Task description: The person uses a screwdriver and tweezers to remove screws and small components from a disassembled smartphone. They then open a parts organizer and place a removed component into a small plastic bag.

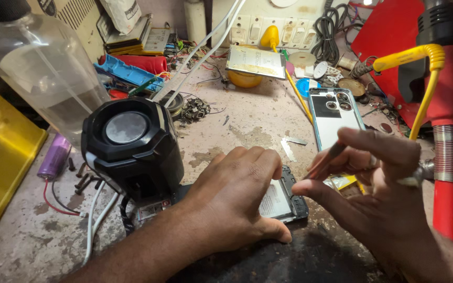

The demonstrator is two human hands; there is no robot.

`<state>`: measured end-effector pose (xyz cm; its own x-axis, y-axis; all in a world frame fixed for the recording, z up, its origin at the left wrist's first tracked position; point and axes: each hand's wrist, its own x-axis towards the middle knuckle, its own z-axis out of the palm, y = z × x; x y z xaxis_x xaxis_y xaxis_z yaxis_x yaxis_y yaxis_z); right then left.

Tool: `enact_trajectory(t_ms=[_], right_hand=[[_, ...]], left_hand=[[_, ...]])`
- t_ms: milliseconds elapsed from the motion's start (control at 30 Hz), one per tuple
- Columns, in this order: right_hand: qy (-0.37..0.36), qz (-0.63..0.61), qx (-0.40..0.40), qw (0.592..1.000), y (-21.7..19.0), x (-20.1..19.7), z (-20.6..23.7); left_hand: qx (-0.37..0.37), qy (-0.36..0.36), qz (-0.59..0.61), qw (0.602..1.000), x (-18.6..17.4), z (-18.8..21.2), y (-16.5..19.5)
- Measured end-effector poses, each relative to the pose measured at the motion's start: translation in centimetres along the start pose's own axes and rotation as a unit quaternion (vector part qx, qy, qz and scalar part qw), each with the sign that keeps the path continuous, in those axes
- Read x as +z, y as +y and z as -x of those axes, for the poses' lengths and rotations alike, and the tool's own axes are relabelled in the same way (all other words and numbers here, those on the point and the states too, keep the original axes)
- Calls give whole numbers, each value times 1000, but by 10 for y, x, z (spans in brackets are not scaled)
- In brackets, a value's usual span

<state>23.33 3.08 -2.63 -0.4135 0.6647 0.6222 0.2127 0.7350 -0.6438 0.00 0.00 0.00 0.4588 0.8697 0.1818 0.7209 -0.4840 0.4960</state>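
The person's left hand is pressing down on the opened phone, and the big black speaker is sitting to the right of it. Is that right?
Not quite. The head view shows the left hand pressing on the opened phone, but the big black speaker sits to the left of it, not the right.

Your left hand hides most of the opened phone; only its 3 o'clock end shows. The thin tool in your right hand is blurred, its tip unreadable. The clear bottle runs off at 10 o'clock.
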Motion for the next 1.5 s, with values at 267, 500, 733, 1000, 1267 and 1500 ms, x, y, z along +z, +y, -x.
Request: enact_trajectory(t_ms=[267, 500, 733, 1000, 1267, 1500], right_hand=[[-108, -59, -30, 992, 1, -6, -9], [-50, -91, 106, 989, -9, -8, -1], [-63, -90, -44, 993, -6, 0, -7], [-69, -133, 35, 988, -14, 0, -15], [-67, -107, 38, 991, -8, -3, -12], [-59, -64, -36, 996, -14, 3, -15]], left_hand=[[-11, -9, -17, 1000, -4, -1, 7], [-31, -33, -17, 999, -4, -1, 7], [-21, -50, -8, 999, -7, -3, 6], [-33, 5, 79, 996, 0, -6, -4], [-61, -11, 83, 995, 4, -7, -6], [-48, 2, 77, 996, 4, -6, -7]])
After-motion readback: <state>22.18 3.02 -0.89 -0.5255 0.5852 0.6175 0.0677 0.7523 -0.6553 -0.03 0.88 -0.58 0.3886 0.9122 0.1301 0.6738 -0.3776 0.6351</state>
